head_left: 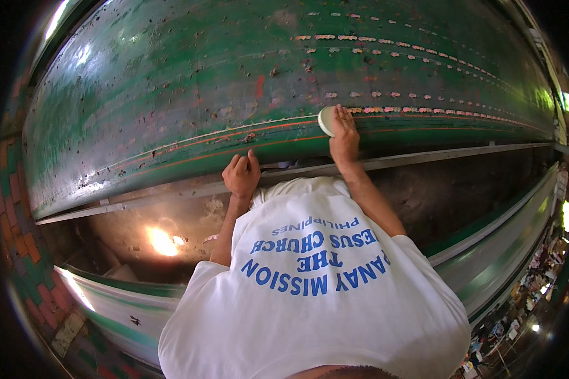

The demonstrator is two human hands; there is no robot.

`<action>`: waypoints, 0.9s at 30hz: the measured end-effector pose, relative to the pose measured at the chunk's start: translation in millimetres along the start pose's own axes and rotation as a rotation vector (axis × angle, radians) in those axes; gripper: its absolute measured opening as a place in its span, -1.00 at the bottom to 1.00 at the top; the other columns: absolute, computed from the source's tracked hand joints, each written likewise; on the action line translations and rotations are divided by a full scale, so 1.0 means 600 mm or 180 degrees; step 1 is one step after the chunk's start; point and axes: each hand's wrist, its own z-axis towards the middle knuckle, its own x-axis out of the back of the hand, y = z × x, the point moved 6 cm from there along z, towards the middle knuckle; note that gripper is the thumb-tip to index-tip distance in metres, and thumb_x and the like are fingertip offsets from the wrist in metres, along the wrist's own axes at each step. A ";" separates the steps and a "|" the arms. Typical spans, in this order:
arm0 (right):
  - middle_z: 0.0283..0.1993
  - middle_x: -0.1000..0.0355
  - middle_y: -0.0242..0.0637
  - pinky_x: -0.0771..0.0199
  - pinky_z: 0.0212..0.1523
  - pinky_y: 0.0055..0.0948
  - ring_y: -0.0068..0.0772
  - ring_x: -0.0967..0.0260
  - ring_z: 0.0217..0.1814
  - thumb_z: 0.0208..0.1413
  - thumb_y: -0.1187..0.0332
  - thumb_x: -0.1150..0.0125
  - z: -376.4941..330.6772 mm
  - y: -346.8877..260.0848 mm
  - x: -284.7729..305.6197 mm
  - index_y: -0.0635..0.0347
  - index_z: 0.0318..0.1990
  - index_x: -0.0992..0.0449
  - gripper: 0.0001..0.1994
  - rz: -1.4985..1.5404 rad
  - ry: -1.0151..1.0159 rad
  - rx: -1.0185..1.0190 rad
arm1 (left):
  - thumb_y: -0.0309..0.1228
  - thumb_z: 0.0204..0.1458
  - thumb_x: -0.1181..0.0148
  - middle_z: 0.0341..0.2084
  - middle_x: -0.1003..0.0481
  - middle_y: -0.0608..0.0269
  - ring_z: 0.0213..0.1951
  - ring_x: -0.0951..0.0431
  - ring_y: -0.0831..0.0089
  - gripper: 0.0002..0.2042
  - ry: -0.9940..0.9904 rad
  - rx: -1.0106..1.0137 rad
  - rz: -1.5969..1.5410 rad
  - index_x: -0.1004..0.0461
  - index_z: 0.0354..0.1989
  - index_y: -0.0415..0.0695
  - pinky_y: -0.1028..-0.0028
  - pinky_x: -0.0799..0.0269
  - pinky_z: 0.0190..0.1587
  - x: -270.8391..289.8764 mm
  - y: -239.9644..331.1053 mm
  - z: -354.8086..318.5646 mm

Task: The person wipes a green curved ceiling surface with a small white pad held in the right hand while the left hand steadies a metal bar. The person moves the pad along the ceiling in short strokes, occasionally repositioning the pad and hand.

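Along the near edge of a long green table [189,95], my right hand [344,140] grips a pale round disc [326,121], tilted on its edge against the surface; its exact kind is unclear. The disc stands at the left end of a row of small pink and white pieces [417,110]. Two orange lines and a pale line run lengthwise beneath it. My left hand [241,175] is at the table's near edge, left of the right one. Its fingers are mostly curled, with one pointing up, and whatever may be inside them is hidden.
More rows of small pieces [385,42] lie farther across the table. A grey rail [417,158] runs along its near side. Behind me is another long green-topped table [126,303]. Cluttered small objects [518,316] cover the lower right; coloured tiles [25,246] are at the left.
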 end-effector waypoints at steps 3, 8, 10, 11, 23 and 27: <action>0.43 -0.47 0.01 -0.39 0.53 -0.07 0.07 -0.37 0.53 0.07 0.76 -0.07 -0.001 -0.055 -0.049 0.28 0.38 -0.50 -0.36 0.0339 -0.0217 0.0393 | -0.42 0.23 -0.40 -0.68 -0.27 0.17 -0.69 -0.31 0.09 -0.54 -0.0020 -0.0057 0.0032 -0.28 -0.67 -0.10 0.17 -0.22 -0.62 -0.001 0.000 0.003; 0.42 -0.48 0.01 -0.37 0.54 -0.06 0.09 -0.40 0.49 0.10 0.75 -0.06 0.002 -0.021 -0.027 0.29 0.36 -0.51 -0.39 0.0227 -0.0041 0.0133 | -0.42 0.24 -0.40 -0.68 -0.27 0.17 -0.69 -0.31 0.09 -0.54 0.0136 0.0050 -0.0038 -0.28 -0.67 -0.11 0.17 -0.22 -0.61 0.006 0.002 0.005; 0.41 -0.47 0.04 -0.32 0.57 -0.03 0.16 -0.37 0.50 0.00 0.76 -0.21 -0.004 0.036 0.006 0.33 0.35 -0.48 -0.35 -0.0167 0.0122 -0.0234 | -0.41 0.23 -0.40 -0.68 -0.27 0.17 -0.69 -0.32 0.08 -0.54 0.0090 0.0119 -0.0080 -0.29 -0.67 -0.11 0.16 -0.23 -0.61 0.003 -0.003 0.003; 0.39 -0.50 0.03 -0.37 0.53 -0.04 0.14 -0.40 0.48 0.01 0.77 -0.16 -0.005 0.037 0.016 0.32 0.33 -0.51 -0.37 -0.0248 0.0222 -0.0126 | -0.41 0.23 -0.40 -0.68 -0.27 0.17 -0.69 -0.32 0.08 -0.54 0.0057 0.0158 -0.0116 -0.29 -0.67 -0.11 0.16 -0.23 -0.61 0.001 -0.003 0.000; 0.44 -0.48 -0.03 -0.31 0.59 -0.01 0.03 -0.39 0.52 0.05 0.77 -0.12 0.017 0.040 -0.015 0.31 0.36 -0.51 -0.37 -0.0199 0.0061 0.0051 | -0.39 0.22 -0.40 -0.68 -0.29 0.17 -0.67 -0.36 0.04 -0.54 -0.0237 0.0141 -0.0004 -0.28 -0.67 -0.10 0.13 -0.25 -0.60 -0.003 0.005 0.005; 0.40 -0.51 -0.01 -0.30 0.59 0.01 0.04 -0.41 0.50 0.12 0.69 -0.15 0.029 0.037 -0.007 0.29 0.33 -0.53 -0.45 -0.0092 -0.0083 0.0129 | -0.40 0.22 -0.41 -0.68 -0.29 0.17 -0.67 -0.36 0.05 -0.54 -0.0183 0.0038 -0.0020 -0.28 -0.67 -0.09 0.14 -0.24 -0.60 -0.005 0.011 0.007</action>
